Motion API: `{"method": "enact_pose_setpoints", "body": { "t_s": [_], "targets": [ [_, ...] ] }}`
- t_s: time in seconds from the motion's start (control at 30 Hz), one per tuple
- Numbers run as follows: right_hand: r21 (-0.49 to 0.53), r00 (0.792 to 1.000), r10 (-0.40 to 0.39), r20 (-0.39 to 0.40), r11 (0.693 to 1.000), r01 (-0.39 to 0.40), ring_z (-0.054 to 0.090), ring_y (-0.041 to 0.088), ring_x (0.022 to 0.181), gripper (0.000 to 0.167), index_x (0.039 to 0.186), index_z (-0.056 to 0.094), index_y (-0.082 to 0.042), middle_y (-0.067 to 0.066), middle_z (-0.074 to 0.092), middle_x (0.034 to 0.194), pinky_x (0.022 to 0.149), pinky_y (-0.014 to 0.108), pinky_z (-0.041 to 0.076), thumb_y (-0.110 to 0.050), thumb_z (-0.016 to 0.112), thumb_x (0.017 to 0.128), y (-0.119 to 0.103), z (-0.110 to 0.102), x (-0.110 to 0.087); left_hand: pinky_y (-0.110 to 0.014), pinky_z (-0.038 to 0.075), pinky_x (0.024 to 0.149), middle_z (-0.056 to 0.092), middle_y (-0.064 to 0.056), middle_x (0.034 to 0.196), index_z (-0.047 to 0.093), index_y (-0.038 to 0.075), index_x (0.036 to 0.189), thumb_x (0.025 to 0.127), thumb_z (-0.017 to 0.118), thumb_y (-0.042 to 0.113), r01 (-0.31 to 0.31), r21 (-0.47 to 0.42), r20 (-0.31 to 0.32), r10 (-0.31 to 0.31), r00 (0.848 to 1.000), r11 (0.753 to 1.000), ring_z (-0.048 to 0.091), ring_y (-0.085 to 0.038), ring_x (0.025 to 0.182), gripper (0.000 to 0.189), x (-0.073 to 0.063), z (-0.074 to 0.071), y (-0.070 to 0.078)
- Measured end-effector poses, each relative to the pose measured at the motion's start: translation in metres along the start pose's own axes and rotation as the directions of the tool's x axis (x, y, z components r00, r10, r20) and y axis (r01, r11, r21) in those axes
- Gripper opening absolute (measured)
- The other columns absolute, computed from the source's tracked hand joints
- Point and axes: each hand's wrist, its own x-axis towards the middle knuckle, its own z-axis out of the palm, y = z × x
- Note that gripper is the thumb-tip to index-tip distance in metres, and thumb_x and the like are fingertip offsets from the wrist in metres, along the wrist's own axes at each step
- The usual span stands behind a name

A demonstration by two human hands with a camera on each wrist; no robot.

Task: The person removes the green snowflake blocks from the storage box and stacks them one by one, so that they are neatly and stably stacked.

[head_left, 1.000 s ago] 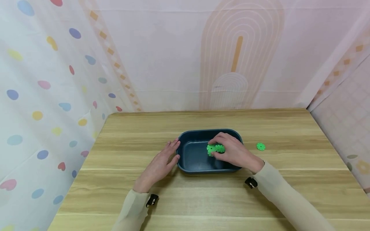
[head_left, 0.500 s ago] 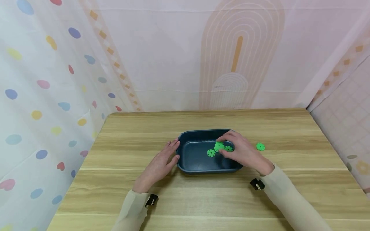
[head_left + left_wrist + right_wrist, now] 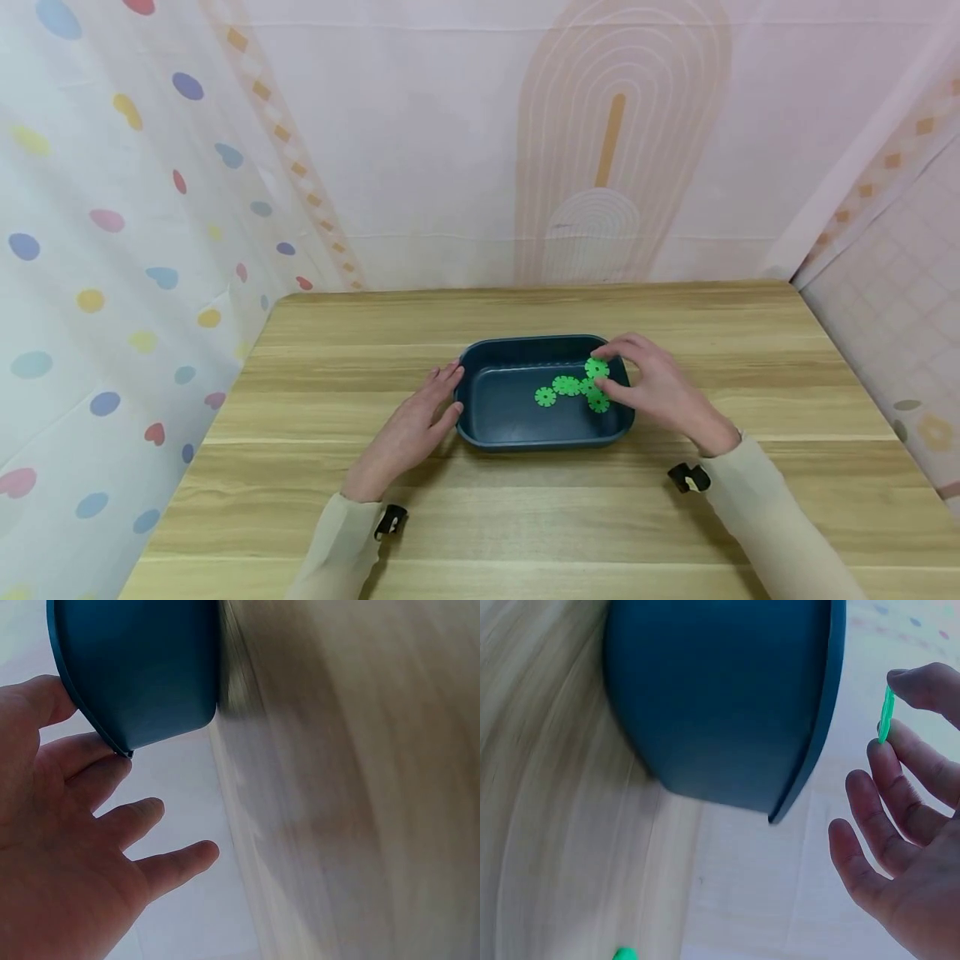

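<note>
A dark blue rectangular tray (image 3: 510,408) holds several green notched plastic discs (image 3: 545,397), lying flat, some overlapping. Over its right end my right hand (image 3: 667,387) pinches one green notched disc (image 3: 597,368) between thumb and fingertips. In the right wrist view that disc (image 3: 886,715) appears edge-on, above the rim and apart from the tray wall (image 3: 720,697). On the opposite side, my left hand (image 3: 408,429) rests its fingertips and thumb against the tray's left rim. Its fingers (image 3: 187,868) are spread and fairly straight in the left wrist view.
Under the tray is a wooden table (image 3: 480,525). A bit of green (image 3: 625,953) shows on it at the bottom of the right wrist view. Patterned cloth (image 3: 420,150) hangs behind the table and along its left side.
My right hand has moved right across the tray with the disc, uncovering more discs inside. The loose disc on the table right of the tray is now hidden behind it. My left hand stays put.
</note>
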Motion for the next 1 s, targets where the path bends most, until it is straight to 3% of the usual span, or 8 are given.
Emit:
{"method": "enact_pose_setpoints", "body": {
  "t_s": [0.53,1.0],
  "targets": [
    [-0.014,0.996,0.072,-0.059,0.997,-0.073,0.062,0.039,0.111,0.029,0.119,0.072,-0.003,0.013,0.065,0.12,0.093,0.06,0.051,-0.008,0.079,0.091,0.029,-0.023,-0.017,-0.06,0.027,0.12,0.027,-0.012,0.168,0.037,0.002,0.159,0.109,0.054,0.024,-0.001,-0.003,0.001,0.001,1.0,1.0,0.024,-0.042,0.153,0.057,0.0,0.003,0.0],
    [-0.059,0.994,0.066,-0.085,0.996,-0.071,0.062,0.038,0.108,0.028,0.119,0.072,-0.001,0.014,0.066,0.116,0.091,0.057,0.049,-0.008,0.079,0.092,0.056,-0.042,-0.027,-0.06,0.028,0.12,0.028,-0.012,0.168,0.037,0.002,0.159,0.109,0.055,0.023,-0.007,0.012,-0.013,0.007,1.0,1.0,0.025,-0.042,0.153,0.057,0.001,0.002,0.0]
  ]
}}
